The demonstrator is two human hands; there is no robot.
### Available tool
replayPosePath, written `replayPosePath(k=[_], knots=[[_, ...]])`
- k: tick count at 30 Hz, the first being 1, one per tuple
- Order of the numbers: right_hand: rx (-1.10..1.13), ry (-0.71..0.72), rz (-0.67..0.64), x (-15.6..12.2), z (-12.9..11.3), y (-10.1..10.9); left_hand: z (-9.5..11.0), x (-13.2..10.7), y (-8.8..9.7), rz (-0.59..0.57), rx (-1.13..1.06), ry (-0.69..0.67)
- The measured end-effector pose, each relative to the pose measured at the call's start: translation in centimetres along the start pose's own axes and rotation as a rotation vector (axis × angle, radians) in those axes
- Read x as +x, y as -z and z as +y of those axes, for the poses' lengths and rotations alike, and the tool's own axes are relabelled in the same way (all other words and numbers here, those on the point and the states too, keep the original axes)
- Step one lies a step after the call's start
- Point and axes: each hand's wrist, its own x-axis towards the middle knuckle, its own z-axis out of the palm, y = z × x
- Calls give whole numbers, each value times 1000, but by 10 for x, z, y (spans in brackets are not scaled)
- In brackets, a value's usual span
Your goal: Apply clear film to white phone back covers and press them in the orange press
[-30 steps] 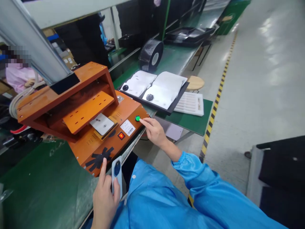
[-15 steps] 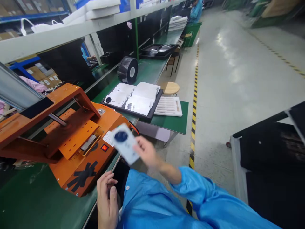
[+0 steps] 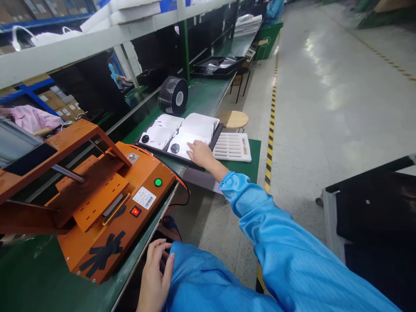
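My right hand [image 3: 199, 154] reaches out to a black tray [image 3: 217, 134] of white back covers, each with a round dark camera ring. Its fingers are bent down onto the near-right white cover [image 3: 182, 147] on top of a stack. My left hand [image 3: 156, 273] rests low by the bench edge against my blue smock, fingers loosely apart and holding nothing. In front of it stands an orange press machine [image 3: 107, 203] with a green button [image 3: 157, 182], a red switch [image 3: 135, 211] and a flat piece [image 3: 112, 206] lying under its raised plate.
A white slotted tray [image 3: 232, 147] lies right of the black tray on a green mat. A black roll [image 3: 173, 95] stands behind it on the green belt. A wooden stool [image 3: 236, 119] stands in the aisle. Further black trays [image 3: 216, 66] and another person's pink sleeve [image 3: 32, 119] are beyond.
My right hand left the green button, took the white cover from my left hand and carried it right to the black tray. My left hand dropped to the bench edge.
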Motion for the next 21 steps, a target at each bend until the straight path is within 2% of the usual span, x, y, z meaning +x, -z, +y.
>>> replayPosePath(k=[3, 8, 11, 14, 17, 21], knots=[[-26, 30, 18, -2, 4, 2, 18, 26, -12, -41, 31, -80], [-10, 10, 90, -2, 2, 5, 56, 90, -40, -58, 101, -339], [36, -50, 152, -3, 0, 5, 77, 133, -56, -29, 186, -494], [90, -62, 160, -2, 7, 8, 92, 177, -71, 52, 264, -576], [97, -71, 168, 10, 30, 19, 100, 217, -89, 119, 325, -583], [68, -221, 221, 51, 80, 42, 104, 262, -117, 168, 351, -539]])
